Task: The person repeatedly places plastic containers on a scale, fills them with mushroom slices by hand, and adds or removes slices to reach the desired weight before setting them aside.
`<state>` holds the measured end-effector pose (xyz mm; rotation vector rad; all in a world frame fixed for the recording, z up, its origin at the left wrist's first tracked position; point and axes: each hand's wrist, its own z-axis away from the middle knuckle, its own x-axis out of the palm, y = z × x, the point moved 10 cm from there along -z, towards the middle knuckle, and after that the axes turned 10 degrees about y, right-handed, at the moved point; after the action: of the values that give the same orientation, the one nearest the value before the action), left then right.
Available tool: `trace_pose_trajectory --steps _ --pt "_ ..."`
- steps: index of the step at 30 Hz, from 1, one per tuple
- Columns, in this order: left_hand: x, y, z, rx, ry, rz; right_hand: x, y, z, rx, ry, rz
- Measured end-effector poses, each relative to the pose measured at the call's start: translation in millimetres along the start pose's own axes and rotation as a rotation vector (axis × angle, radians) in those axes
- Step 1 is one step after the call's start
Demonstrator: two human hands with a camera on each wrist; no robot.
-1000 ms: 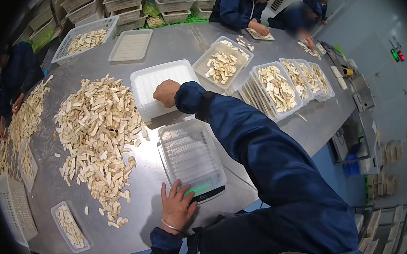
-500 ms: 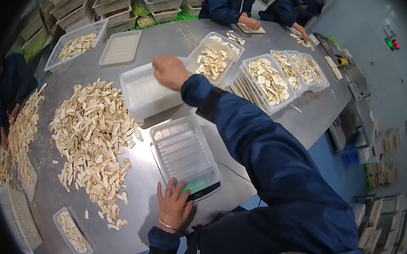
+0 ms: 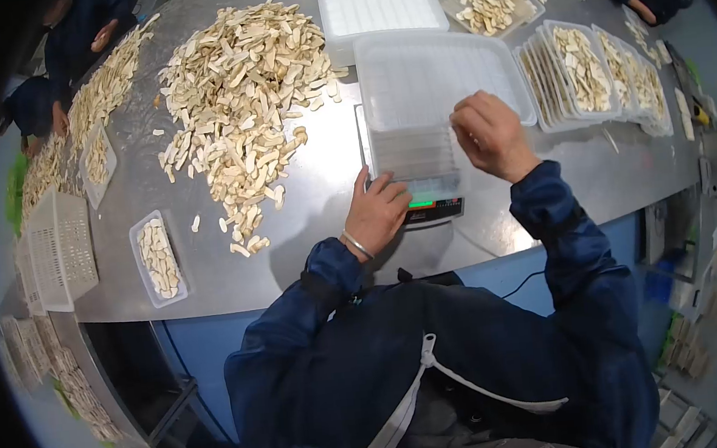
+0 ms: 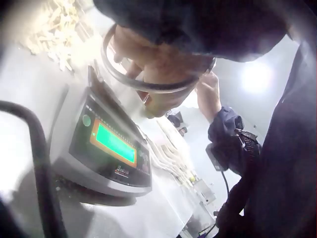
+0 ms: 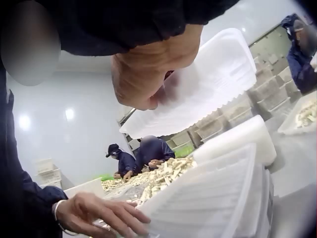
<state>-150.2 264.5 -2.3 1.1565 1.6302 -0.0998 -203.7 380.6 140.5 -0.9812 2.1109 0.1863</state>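
Observation:
A clear ribbed tray (image 3: 439, 76) hangs tilted from my right hand (image 3: 492, 137), whose curled fingers pinch its near right edge; the right wrist view shows this lifted tray (image 5: 213, 82) too. Below it, another clear tray (image 3: 408, 156) lies on a scale (image 3: 436, 212) with a lit green display, partly covered by the held tray. My left hand (image 3: 377, 214) rests its spread fingers at the lower tray's near left corner. In the left wrist view, the scale (image 4: 111, 144) is beside the braceleted left hand (image 4: 161, 69).
A stack of white trays (image 3: 382, 8) stands behind the scale. Left of it lies a large pile of pale sliced pieces (image 3: 244, 89). Filled trays (image 3: 581, 68) lean in a row at the right. A small filled tray (image 3: 158, 260) sits front left, and other people work around the table.
My right hand has come from the stack towards my body, bringing a tray over the scale. My left hand has stayed by the lower tray. The head view has tilted down.

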Motion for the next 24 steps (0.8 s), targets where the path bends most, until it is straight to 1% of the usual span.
trace_pose_trajectory --steps 2,6,9,10,13,14,16,19,21,22,23,24 --pt "-0.2 1.9 -0.2 0.008 0.011 -0.003 13.3 -10.8 24.4 0.019 0.007 0.023" --pt "-0.1 3.8 2.0 0.023 0.015 -0.019 40.2 -19.0 48.2 0.053 0.034 0.023" --pt "0.6 4.0 1.1 0.028 0.015 -0.048 61.4 -21.8 56.7 0.028 -0.021 -0.010" --pt "0.8 5.1 0.9 0.023 0.016 -0.060 73.0 -18.0 62.4 0.061 -0.095 0.017" --pt "-1.1 7.9 1.7 -0.018 -0.004 -0.070 83.9 -21.7 70.1 0.059 -0.175 -0.026" --pt "-7.5 10.8 3.6 -0.020 0.018 -0.058 75.9 -21.9 71.2 0.071 -0.120 -0.048" --pt "-24.4 19.4 6.5 -0.021 0.053 -0.026 43.3 -24.5 66.0 0.109 -0.014 -0.089" --pt "-61.7 19.5 20.9 -0.095 0.125 0.000 -11.3 -7.1 89.1 0.266 0.171 -0.120" --pt "-90.4 -1.4 45.1 -0.199 0.269 -0.021 -27.9 34.2 138.1 0.584 0.320 -0.147" --pt "-103.4 -19.3 63.4 -0.305 0.356 -0.011 -30.3 51.8 162.2 0.707 0.320 -0.125" --pt "-114.9 -37.6 83.8 -0.412 0.443 -0.004 -22.1 67.3 186.3 0.832 0.278 -0.159" --pt "-121.7 -59.2 103.3 -0.553 0.496 0.063 -11.2 81.0 209.3 0.956 0.236 -0.194"
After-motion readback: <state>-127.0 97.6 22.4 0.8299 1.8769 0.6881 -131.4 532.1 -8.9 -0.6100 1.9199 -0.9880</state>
